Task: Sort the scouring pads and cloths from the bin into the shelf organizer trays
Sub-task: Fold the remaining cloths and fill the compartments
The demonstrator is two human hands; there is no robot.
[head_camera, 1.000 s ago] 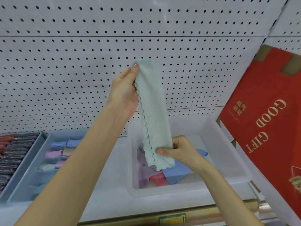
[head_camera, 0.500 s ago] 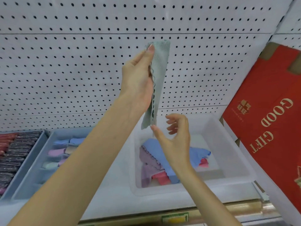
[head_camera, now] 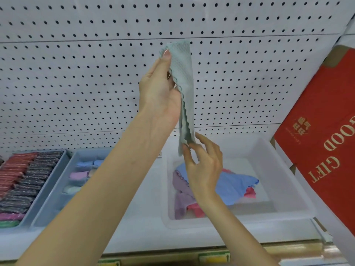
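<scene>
While the left grip (head_camera: 159, 93) pinches the pale green waffle-weave cloth (head_camera: 184, 73) high at twelve o'clock, above the clear plastic bin (head_camera: 284, 169), the right grip (head_camera: 203, 166) nips its dangling lower edge. That hold looks light: a slip would skew the fold before the grey plastic tray (head_camera: 49, 203) at eight o'clock.

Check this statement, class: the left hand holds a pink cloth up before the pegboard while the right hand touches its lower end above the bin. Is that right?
Not quite. The head view shows the cloth is pale green, not pink. The rest stands: the left hand holds it up before the pegboard while the right hand touches its lower end above the bin.
</scene>
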